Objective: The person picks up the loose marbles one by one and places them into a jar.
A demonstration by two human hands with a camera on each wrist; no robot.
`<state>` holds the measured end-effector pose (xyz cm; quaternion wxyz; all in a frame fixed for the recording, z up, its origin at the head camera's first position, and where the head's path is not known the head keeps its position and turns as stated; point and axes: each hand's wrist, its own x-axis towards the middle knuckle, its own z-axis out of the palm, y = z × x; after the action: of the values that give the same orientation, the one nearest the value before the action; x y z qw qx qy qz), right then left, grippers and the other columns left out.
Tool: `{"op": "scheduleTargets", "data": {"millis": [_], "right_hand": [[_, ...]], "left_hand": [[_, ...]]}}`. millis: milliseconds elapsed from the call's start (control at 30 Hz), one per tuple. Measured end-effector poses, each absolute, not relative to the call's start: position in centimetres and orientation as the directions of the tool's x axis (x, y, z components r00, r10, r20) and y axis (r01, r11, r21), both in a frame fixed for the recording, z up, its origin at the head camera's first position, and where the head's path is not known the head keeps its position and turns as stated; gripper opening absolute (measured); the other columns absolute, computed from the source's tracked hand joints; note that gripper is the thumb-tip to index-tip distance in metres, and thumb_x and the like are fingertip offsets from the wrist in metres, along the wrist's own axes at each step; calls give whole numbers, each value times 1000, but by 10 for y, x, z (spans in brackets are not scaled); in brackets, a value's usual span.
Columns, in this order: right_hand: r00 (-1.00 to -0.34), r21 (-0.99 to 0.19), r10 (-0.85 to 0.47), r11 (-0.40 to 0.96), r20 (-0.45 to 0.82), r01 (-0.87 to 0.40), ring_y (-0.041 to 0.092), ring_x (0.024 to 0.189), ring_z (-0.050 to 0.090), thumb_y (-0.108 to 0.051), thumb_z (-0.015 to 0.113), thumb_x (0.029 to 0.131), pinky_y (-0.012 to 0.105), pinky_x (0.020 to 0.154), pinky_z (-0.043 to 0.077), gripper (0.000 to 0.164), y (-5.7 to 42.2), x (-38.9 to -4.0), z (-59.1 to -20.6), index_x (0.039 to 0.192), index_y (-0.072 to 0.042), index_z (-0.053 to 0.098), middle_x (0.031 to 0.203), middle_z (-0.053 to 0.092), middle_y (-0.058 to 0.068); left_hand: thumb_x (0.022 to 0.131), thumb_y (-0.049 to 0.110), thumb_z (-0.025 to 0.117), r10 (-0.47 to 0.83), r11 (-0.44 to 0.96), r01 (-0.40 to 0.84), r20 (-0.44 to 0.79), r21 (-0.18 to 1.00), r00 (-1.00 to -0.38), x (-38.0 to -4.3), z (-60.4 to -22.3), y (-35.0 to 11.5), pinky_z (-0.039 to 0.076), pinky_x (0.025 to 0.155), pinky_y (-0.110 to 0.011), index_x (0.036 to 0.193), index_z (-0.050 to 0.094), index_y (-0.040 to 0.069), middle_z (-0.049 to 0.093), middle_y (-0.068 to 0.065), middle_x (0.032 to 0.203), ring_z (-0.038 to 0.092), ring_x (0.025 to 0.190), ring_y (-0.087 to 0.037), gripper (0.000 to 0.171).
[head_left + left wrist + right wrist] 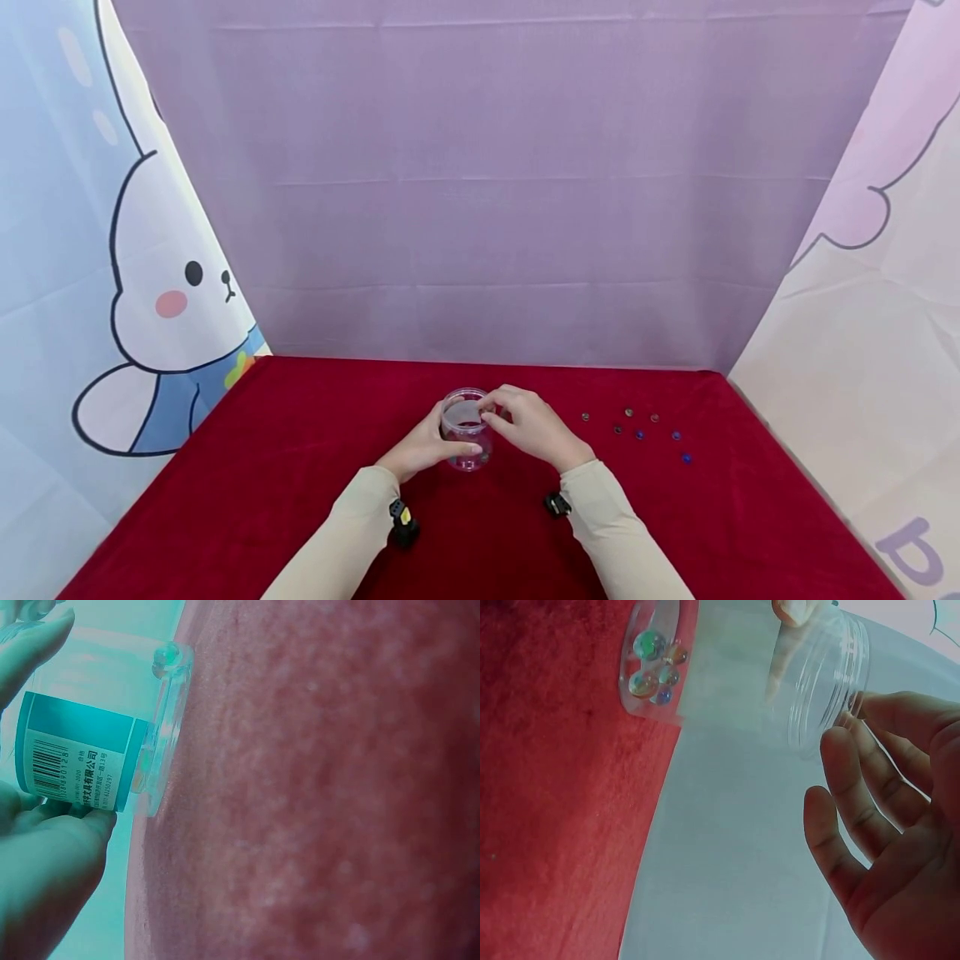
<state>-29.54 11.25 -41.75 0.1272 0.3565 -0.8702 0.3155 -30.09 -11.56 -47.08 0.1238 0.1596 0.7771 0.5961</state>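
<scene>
A clear plastic jar (pixel 467 457) without a lid stands upright on the red cloth. My left hand (pixel 422 446) grips it from the left, thumb across the front. In the left wrist view, the jar's printed label (pixel 82 761) with a barcode shows beside the fingers. Several glass marbles (pixel 649 684) lie at the jar's bottom in the right wrist view. My right hand (pixel 531 423) is at the open mouth, thumb and index finger brought together at the rim. A small dark marble (pixel 853 700) shows between those fingertips, mostly hidden; the other fingers are loosely bent.
Several loose marbles lie scattered on the cloth to the right, among them a blue marble (pixel 686 458) and a darker marble (pixel 586 417). The red cloth (pixel 247 500) covers the table. A purple curtain (pixel 480 192) hangs behind, with printed panels at both sides.
</scene>
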Motion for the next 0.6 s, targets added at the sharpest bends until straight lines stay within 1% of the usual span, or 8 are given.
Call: {"op": "scheduleTargets", "data": {"millis": [200, 300, 467, 600], "right_hand": [[-705, -449, -558, 543, 438, -709, 7, 84, 56, -17, 71, 96, 29, 74, 54, 17, 110, -295, -416, 113, -16, 73, 101, 64, -10], [-699, -453, -575, 533, 426, -715, 7, 83, 56, -16, 70, 96, 32, 74, 55, 18, 108, -294, -416, 114, -14, 73, 101, 65, -9], [-682, -460, -596, 507, 423, -729, 7, 83, 58, -14, 70, 96, 33, 75, 56, 20, 106, -293, -416, 116, -10, 73, 102, 66, -6], [-687, -469, -589, 506, 426, -724, 7, 83, 57, -13, 71, 95, 33, 75, 56, 21, 107, -292, -416, 116, -11, 73, 101, 66, -7]], "left_hand": [[87, 26, 81, 383, 252, 84, -19, 964, -924, -300, -470, -116, 40, 106, -51, 158, 18, 18, 42, -8, 146, 43, 132, -27, 95], [87, 25, 81, 386, 241, 92, -9, 966, -922, -301, -470, -116, 41, 106, -50, 157, 20, 18, 42, -6, 146, 44, 131, -25, 93], [87, 19, 81, 401, 204, 120, 29, 972, -915, -302, -472, -115, 40, 106, -47, 155, 25, 16, 44, -5, 145, 47, 129, -23, 88], [87, 18, 81, 401, 193, 120, 34, 974, -915, -302, -472, -115, 41, 106, -46, 154, 26, 17, 46, -5, 144, 48, 128, -23, 87]]}}
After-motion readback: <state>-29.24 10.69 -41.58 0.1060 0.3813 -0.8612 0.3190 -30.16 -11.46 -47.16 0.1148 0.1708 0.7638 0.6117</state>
